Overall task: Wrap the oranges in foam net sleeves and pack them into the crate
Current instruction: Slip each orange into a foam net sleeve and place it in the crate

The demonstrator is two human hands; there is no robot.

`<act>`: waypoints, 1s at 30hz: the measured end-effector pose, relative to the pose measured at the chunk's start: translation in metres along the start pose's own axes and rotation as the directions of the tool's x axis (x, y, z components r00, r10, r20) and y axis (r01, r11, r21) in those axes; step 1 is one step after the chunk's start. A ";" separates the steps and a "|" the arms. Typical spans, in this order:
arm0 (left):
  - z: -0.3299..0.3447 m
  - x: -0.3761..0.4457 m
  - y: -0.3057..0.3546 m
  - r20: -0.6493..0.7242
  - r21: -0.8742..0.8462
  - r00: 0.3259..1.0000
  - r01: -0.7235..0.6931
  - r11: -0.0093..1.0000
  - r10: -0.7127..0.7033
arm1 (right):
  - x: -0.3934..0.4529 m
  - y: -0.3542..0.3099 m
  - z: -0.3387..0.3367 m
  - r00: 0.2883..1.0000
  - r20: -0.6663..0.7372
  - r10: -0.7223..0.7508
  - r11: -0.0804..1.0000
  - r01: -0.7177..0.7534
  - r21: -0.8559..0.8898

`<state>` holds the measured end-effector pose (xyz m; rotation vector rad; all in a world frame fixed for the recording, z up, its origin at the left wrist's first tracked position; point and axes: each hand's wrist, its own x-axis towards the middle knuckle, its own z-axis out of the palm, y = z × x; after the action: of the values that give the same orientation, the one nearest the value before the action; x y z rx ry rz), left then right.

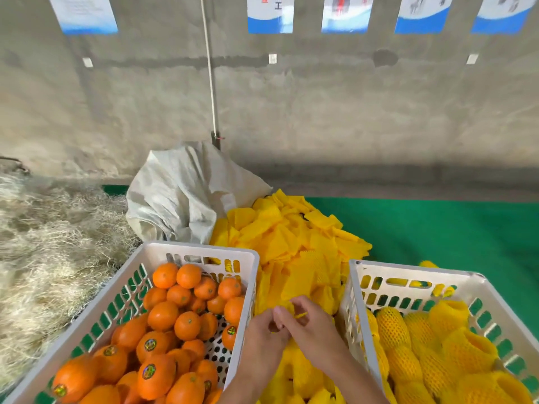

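Between two white crates, my left hand (pixel 267 330) and my right hand (pixel 309 323) meet over a pile of yellow foam net sleeves (pixel 294 246). Both pinch one flat yellow sleeve (pixel 300 315), of which only an edge shows between the fingers. The left crate (pixel 204 250) holds many bare oranges (pixel 163 342), several with round stickers. The right crate (pixel 408 272) holds several oranges wrapped in yellow net (pixel 431 345). No orange is in either hand.
A crumpled white woven sack (pixel 186 196) lies behind the sleeve pile, against a concrete wall. Dry straw (pixel 49 243) covers the ground to the left. Green matting (pixel 452 228) lies to the right and behind the right crate.
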<state>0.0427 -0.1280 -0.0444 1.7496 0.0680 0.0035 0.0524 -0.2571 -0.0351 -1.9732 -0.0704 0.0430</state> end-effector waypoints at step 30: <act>-0.007 0.004 0.031 0.023 -0.296 0.914 0.393 0.871 -0.405 | 0.022 0.019 -0.026 0.826 0.066 0.560 0.476 -0.385 0.791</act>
<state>0.0480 -0.1263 -0.0126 1.4082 0.4391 -0.2444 0.0762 -0.2874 -0.0422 -1.0283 0.5715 0.2047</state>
